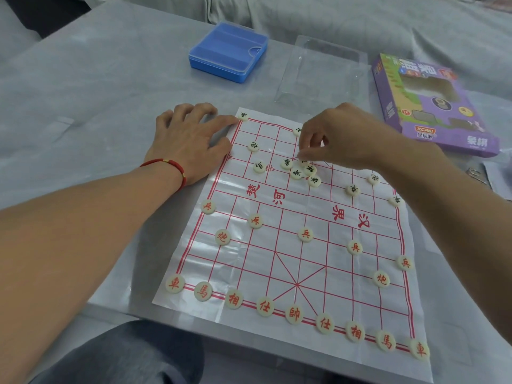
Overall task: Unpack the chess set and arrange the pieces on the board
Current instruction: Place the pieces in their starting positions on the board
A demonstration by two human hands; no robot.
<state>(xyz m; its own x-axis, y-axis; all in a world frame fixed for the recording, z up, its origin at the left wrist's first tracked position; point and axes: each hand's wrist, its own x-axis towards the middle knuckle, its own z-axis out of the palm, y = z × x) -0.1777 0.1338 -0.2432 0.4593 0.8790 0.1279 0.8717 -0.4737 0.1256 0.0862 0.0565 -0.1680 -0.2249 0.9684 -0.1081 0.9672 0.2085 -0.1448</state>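
Pinching down over a small black-lettered piece (pixel 304 161), my right hand (pixel 340 137) has thumb and forefinger closed toward its rim, though I cannot tell whether it is lifted or only touched. It sits directly under my fingertips, at the top of a loose cluster of black pieces (pixel 304 171) just below and toward me from the grip. These discs look light, hard and smooth, likely slippery on the glossy sheet, so I judge the edges are the place to hold, thumb and finger on opposite sides.

Off to the left of the grip, my left hand (pixel 191 139) lies spread and flat, pressing the corner of the paper board (pixel 279 261), which looks thin and creased, apt to slide. Nearer me, the red pieces (pixel 293 314) stand in their rows. Beyond the grip lie the blue case (pixel 228 52) and purple box (pixel 432 106).
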